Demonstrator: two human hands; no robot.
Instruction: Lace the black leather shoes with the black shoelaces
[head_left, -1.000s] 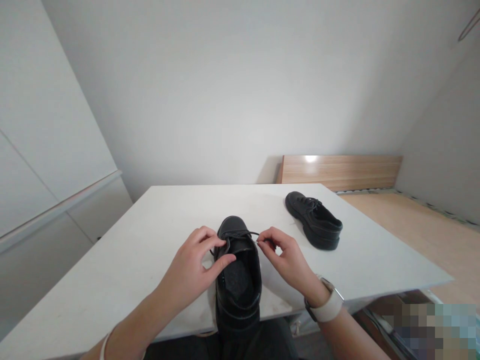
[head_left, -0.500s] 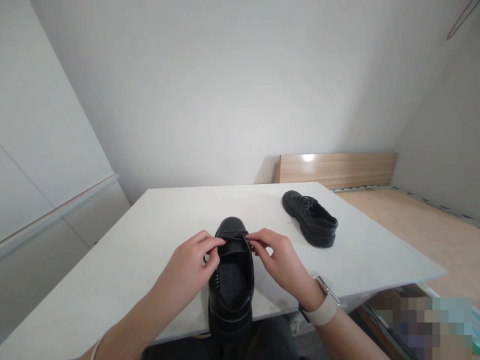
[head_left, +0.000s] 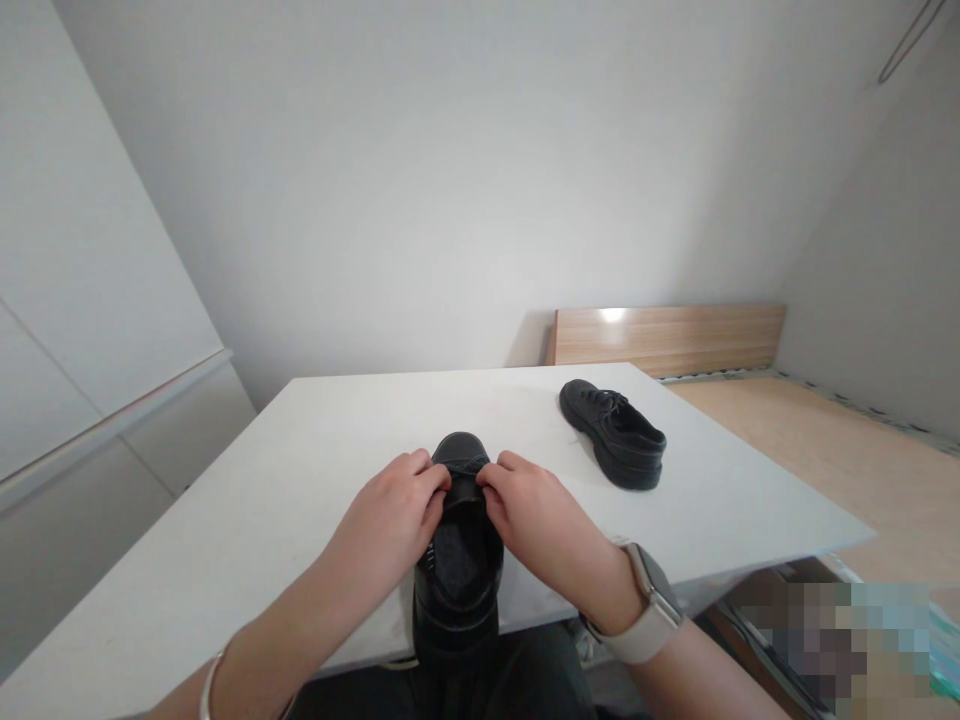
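At the near edge of a smooth, matte white table (head_left: 225, 540) sits the near shoe (head_left: 457, 595), toe pointing away and heel towards the wearer's dark-clothed lap. Its black upper has a soft, leathery sheen, the toe is broad and rounded, and the insole (head_left: 457, 553) looks dull and slightly rough. Behind the table, a plain pale wall (head_left: 450, 180) meets a glossy wood-grained board (head_left: 660, 335), flat and long.

Both forearms slant inward from the lower corners. The left hand (head_left: 397, 505) and right hand (head_left: 536, 505) are apart, one each side of the shoe's throat, knuckles raised and fingers curled, each closed on the shoe; whether they pinch lace or leather I cannot tell. A pale-strapped watch (head_left: 652, 605) circles the right wrist, a thin light band (head_left: 208, 692) the left.

Thin dark laces (head_left: 466, 465) cross between the fingertips, and the shoe's opening gapes behind them. The second shoe (head_left: 613, 435), black and thick-soled, rests farther right, laces on top.
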